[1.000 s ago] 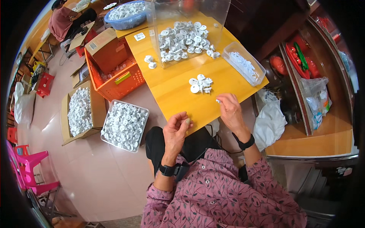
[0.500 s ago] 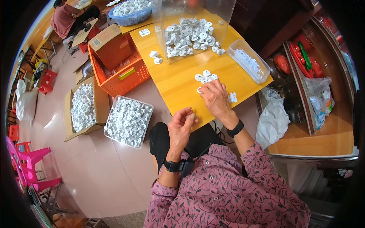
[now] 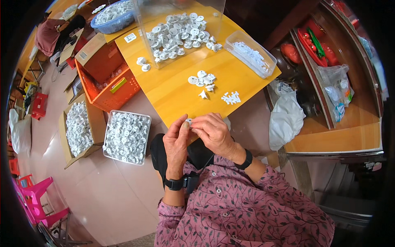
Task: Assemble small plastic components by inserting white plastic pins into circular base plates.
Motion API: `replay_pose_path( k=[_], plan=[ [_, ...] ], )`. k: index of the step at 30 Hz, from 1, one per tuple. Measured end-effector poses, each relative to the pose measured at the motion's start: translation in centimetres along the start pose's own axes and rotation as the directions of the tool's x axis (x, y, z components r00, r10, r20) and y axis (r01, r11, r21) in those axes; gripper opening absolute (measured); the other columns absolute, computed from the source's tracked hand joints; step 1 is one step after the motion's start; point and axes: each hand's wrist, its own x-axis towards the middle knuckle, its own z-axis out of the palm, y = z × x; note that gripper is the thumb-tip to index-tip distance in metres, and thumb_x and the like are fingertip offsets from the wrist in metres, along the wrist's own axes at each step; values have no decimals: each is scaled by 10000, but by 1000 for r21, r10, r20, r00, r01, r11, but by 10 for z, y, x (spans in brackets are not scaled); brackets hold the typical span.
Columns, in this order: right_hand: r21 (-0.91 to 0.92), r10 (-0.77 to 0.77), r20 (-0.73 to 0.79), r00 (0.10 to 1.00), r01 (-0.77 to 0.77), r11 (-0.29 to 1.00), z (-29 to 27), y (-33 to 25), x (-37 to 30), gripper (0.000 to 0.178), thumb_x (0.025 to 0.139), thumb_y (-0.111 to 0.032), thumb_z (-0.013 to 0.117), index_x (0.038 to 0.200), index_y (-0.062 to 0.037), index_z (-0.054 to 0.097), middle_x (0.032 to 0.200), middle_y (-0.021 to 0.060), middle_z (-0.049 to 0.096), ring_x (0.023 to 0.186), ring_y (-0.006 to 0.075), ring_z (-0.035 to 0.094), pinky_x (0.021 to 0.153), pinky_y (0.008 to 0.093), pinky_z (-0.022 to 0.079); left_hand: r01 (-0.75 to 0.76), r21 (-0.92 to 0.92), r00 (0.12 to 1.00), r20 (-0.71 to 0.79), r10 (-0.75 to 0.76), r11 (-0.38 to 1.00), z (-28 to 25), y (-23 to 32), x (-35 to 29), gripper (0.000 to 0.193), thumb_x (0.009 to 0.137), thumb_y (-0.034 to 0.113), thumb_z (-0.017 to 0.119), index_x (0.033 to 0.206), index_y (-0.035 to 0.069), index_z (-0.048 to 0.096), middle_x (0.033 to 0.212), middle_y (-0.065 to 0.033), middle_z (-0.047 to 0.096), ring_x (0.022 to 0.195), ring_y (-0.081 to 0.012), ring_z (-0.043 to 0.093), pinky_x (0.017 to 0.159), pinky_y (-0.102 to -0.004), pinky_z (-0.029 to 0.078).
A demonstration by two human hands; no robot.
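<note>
Both hands meet at the near edge of the yellow table [image 3: 173, 99]. A small white round plastic part [image 3: 189, 120] shows between the fingertips, mostly covered by them. My left hand [image 3: 176, 142] pinches it between thumb and fingers. My right hand [image 3: 214, 132] has its fingers closed against the same part; whether a second small piece is in them is hidden. Beyond the hands lies a small group of white disc-shaped parts [image 3: 201, 78], one of them tipped with its stem showing. To its right is a scatter of tiny white pieces [image 3: 231, 98].
A clear box [image 3: 142, 37] with a pile of white parts stands at the back, beside a clear tray [image 3: 265, 74] of tiny pieces. Left on the floor are an orange crate [image 3: 98, 96], a cardboard box [image 3: 62, 123] and a full clear bin [image 3: 123, 161]. Someone sits far left.
My right hand has drawn back from the group of discs to my left hand, and its fingers now close on a white part there. The whole view has shifted left.
</note>
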Motion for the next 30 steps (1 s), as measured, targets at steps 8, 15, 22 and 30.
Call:
replay_pose_path(
  k=[8,15,22,30],
  plan=[
    [-271,156,-117,981,-182,945,-41,43,-26,178,832,38,624,988,-40,662,1039,85,656,928,295,611,819,391,453,96,-117,995,25,-93,989,9,0,-4,313,991,155,624,1240,-35,620,1031,-101,687,841,-154,691,798,-284,587],
    [-467,199,-37,979,-193,863,-61,79,-31,235,844,16,576,1054,-31,669,1144,92,637,1057,283,564,903,405,412,92,-157,994,74,-82,983,14,-5,-4,303,995,137,611,1241,-40,616,1052,-116,685,853,-169,692,797,-286,584],
    [-537,222,-92,971,-236,810,-65,94,-32,276,834,8,569,1088,-23,672,1149,75,639,1075,279,559,926,415,404,92,-201,992,105,-72,975,14,-5,-5,311,995,129,606,1254,-43,607,1079,-119,678,889,-180,683,822,-307,575],
    [-478,199,91,976,-133,868,-61,76,-30,321,805,4,592,1119,-5,656,1151,81,610,1087,280,547,939,420,397,95,-197,991,111,-74,976,9,-8,-4,309,1004,127,583,1264,-40,599,1093,-119,678,939,-213,694,817,-314,588]
  ],
)
